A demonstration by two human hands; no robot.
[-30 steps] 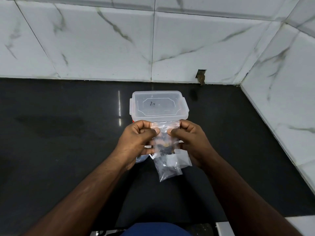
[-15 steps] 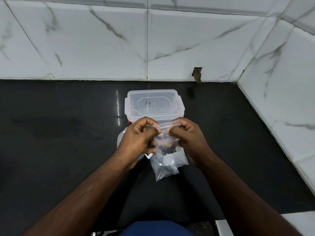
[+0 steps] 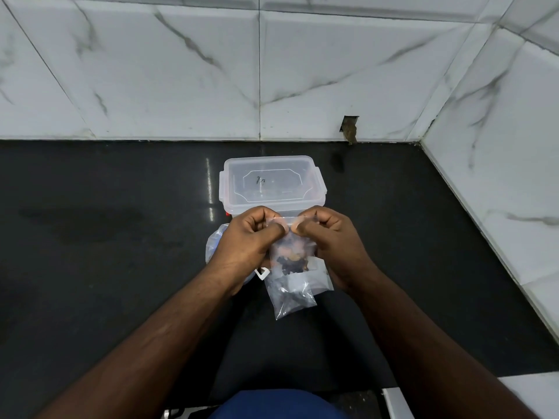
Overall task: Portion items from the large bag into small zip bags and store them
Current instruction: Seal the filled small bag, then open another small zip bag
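A small clear zip bag (image 3: 291, 255) with dark and orange bits in it hangs between my hands. My left hand (image 3: 249, 240) and my right hand (image 3: 329, 237) both pinch its top strip, thumbs almost touching. Under it on the black counter lies another small zip bag (image 3: 292, 299) with dark pieces, and a further one (image 3: 320, 278) partly hidden by my right hand. The large bag (image 3: 214, 244) shows only as a bluish crumpled edge behind my left wrist. A clear plastic box (image 3: 272, 184) with its lid on stands just beyond my hands.
The black counter (image 3: 106, 252) runs left and right, ending at white marble-look wall tiles behind and on the right. A small broken hole (image 3: 350, 130) sits at the base of the back wall. A white edge (image 3: 393, 402) shows at bottom right.
My thumbs have slid closer together along the bag's top strip. The view has dipped slightly, and the box now sits lower in the frame.
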